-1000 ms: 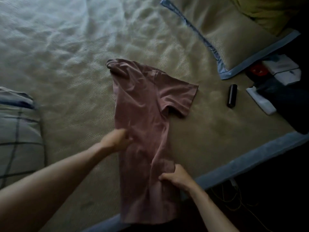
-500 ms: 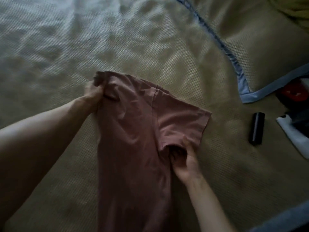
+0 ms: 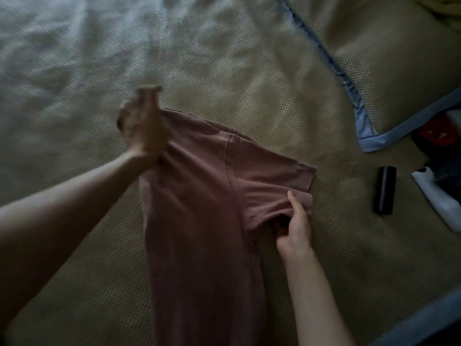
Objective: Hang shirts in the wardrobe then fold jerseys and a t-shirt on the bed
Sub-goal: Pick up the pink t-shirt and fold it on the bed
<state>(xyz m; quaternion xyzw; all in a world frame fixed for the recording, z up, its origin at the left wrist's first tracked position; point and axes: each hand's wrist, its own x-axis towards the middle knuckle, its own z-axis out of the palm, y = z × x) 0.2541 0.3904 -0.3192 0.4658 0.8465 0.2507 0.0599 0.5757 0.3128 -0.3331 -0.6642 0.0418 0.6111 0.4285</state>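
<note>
A dusty pink t-shirt (image 3: 199, 208) lies lengthwise on the bed (image 3: 287, 101), folded in half along its length, with the sleeves sticking out to the right. My left hand (image 3: 143, 123) is at the collar end, blurred, and seems to pinch the shoulder edge of the cloth. My right hand (image 3: 295, 227) grips the lower edge of the sleeve, thumb on top and fingers tucked under the fabric. The shirt's hem runs out of the bottom of the view.
A pillow (image 3: 389, 66) with a blue border lies at the upper right. A black cylinder (image 3: 384, 189) rests on the bed right of the sleeve. White (image 3: 439, 203) and red (image 3: 435, 134) items sit at the right edge. The bed's blue edge (image 3: 429, 318) is at the lower right.
Both hands moved from the shirt's middle and hem up to its top end: the left went to the collar, the right to the sleeve, whose lower edge is now bunched.
</note>
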